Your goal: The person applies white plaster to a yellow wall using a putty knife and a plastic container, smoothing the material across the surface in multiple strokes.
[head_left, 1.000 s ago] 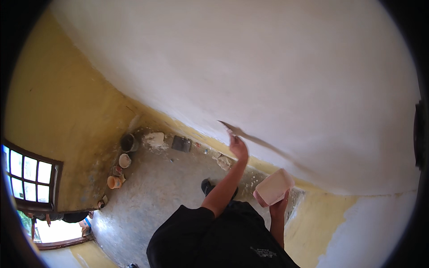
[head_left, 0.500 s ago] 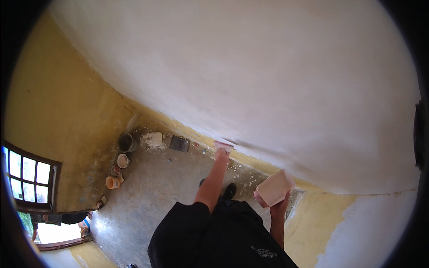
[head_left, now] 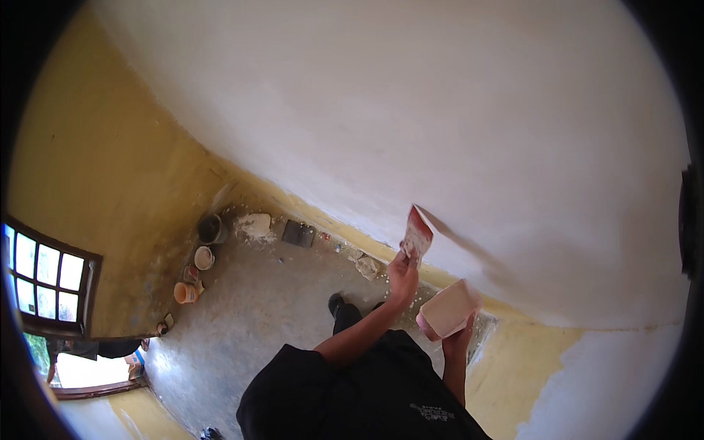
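My left hand [head_left: 403, 279] grips a red, putty-smeared scraper [head_left: 419, 232], raised with its edge at the white plastered wall [head_left: 440, 117], where it casts a long shadow. Lower and to the right, my right hand [head_left: 458, 337] holds a pinkish rectangular tub [head_left: 449, 306] tilted, its pale inside facing up. Below the white plaster runs a band of yellow paint [head_left: 315, 213] along the foot of the wall.
Buckets [head_left: 212, 229] and tubs [head_left: 186, 292] line the left wall. A pale powder pile [head_left: 254, 226], dark board [head_left: 298, 233] and crumpled bag [head_left: 366, 266] lie on the floor [head_left: 249, 315]. At lower left, someone's dark-clad body [head_left: 117, 348] shows by a doorway below a window [head_left: 48, 271].
My left hand went down toward the wall's foot, then came back up and rightward, the scraper turning to show its red face. My right hand and tub have barely moved.
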`<state>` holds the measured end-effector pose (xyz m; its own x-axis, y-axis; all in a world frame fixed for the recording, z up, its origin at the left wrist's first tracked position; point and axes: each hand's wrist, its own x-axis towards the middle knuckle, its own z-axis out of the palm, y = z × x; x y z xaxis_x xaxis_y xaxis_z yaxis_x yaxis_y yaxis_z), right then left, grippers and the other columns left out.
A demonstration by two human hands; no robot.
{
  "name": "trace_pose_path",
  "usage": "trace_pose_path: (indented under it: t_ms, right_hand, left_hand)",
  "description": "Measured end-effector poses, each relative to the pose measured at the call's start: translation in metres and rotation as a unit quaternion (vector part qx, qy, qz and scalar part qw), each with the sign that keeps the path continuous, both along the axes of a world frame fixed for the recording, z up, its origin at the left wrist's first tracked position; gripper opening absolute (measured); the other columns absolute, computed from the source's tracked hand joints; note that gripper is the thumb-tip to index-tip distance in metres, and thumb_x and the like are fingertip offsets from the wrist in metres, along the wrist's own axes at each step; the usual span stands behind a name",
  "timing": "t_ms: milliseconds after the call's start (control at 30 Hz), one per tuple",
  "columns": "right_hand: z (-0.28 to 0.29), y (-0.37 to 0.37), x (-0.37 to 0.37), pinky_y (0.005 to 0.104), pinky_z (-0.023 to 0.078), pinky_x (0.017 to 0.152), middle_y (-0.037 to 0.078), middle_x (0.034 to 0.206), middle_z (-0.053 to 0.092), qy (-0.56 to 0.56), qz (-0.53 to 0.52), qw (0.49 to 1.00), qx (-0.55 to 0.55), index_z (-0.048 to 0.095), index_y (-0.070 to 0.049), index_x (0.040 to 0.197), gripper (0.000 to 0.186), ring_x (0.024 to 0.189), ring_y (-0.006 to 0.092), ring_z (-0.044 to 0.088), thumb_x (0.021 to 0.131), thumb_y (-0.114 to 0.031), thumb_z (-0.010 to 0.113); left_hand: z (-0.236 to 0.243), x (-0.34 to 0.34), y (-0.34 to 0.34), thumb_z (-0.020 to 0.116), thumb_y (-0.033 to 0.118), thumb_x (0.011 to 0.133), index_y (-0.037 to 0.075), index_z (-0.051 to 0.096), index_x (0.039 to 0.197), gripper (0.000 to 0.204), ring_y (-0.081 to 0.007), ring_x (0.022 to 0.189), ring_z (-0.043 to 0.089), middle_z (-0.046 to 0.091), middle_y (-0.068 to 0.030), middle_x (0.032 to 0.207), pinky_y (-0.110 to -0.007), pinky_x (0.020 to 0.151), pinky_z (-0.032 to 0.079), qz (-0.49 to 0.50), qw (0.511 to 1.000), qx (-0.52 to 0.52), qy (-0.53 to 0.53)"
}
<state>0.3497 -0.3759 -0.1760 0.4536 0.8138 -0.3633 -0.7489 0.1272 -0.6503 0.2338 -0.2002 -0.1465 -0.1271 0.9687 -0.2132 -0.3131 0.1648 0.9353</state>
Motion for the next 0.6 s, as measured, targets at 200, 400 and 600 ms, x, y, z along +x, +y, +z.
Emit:
trace_pose_path:
  t_ms: [200, 400, 600]
  right_hand:
    - [-0.01, -0.002, 0.002, 0.0467, 0.038, 0.107, 0.014, 0.14, 0.043, 0.002, -0.021, 0.999, -0.035, 0.028, -0.007, 0.145, 0.064, 0.129, 0.0311, 0.045, 0.099, -0.047, 0.044]
    - [-0.011, -0.014, 0.002, 0.0469, 0.041, 0.105, 0.012, 0.138, 0.047, 0.026, -0.033, 0.997, -0.065, 0.034, -0.008, 0.143, 0.06, 0.125, 0.0293, 0.048, 0.099, -0.046, 0.046]
    - [-0.023, -0.014, 0.006, 0.0477, 0.041, 0.105, 0.013, 0.138, 0.047, 0.024, -0.042, 0.993, -0.108, 0.034, -0.008, 0.143, 0.06, 0.126, 0.0307, 0.048, 0.099, -0.045, 0.046]
  left_hand:
    - [-0.154, -0.062, 0.019, 0.05, -0.003, 0.089, 0.002, 0.06, 0.122, 0.036, -0.0154, 0.091, 0.064, 0.065, -0.0083, 0.109, -0.027, 0.073, 0.054, -0.006, 0.964, -0.195, -0.179]
    - [-0.286, -0.112, 0.117, 0.049, 0.006, 0.09, 0.004, 0.064, 0.109, 0.025, -0.0181, 0.077, 0.066, 0.066, -0.0069, 0.096, -0.028, 0.061, 0.053, 0.156, 0.941, -0.276, -0.117]
    - [-0.266, -0.022, 0.158, 0.053, 0.01, 0.082, -0.005, 0.057, 0.075, 0.017, -0.0347, 0.058, 0.06, 0.061, -0.022, 0.066, -0.045, 0.056, 0.043, 0.186, 0.914, -0.057, 0.356]
